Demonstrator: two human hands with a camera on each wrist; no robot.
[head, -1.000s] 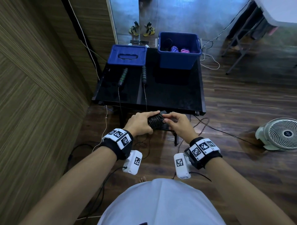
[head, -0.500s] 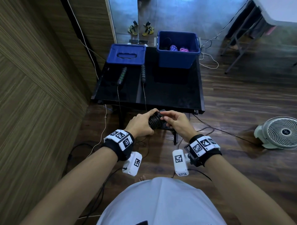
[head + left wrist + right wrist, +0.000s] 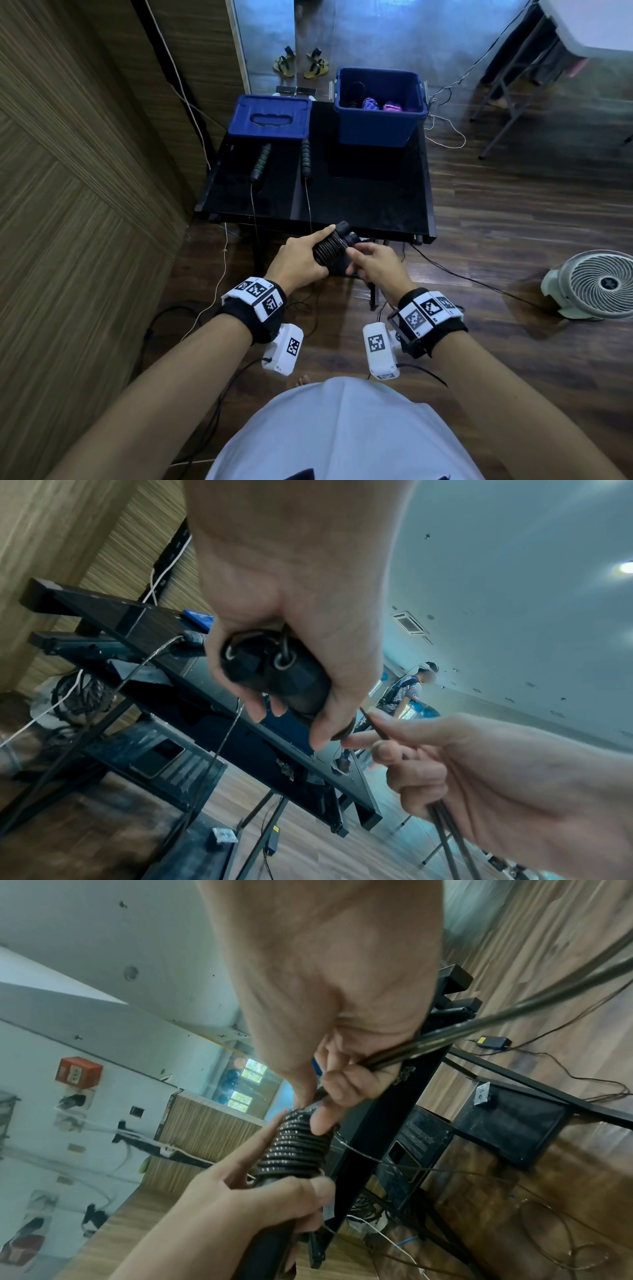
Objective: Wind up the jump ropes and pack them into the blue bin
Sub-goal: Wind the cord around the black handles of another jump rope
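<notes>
My left hand (image 3: 301, 260) grips a black jump rope bundle (image 3: 329, 247), two handles side by side with cord coiled tightly around them (image 3: 294, 1148). The handle ends (image 3: 270, 669) show under my left palm. My right hand (image 3: 371, 265) pinches the loose black cord (image 3: 445, 1039) right at the bundle's far end. A second jump rope with black-green handles (image 3: 260, 164) lies on the black table (image 3: 376, 205), its thin cords hanging over the front edge. The open blue bin (image 3: 376, 113) stands at the table's back right, holding a black rope plus purple and pink bundles.
The bin's blue lid (image 3: 272, 118) lies at the table's back left. A wood-panel wall is on the left. A white fan (image 3: 596, 284) stands on the floor at right. Cables run over the wooden floor under the table. Sandals (image 3: 301, 63) lie beyond the table.
The bundle has tilted so its far end points up toward the table edge. My right hand has slid from the top of the coil to its right end.
</notes>
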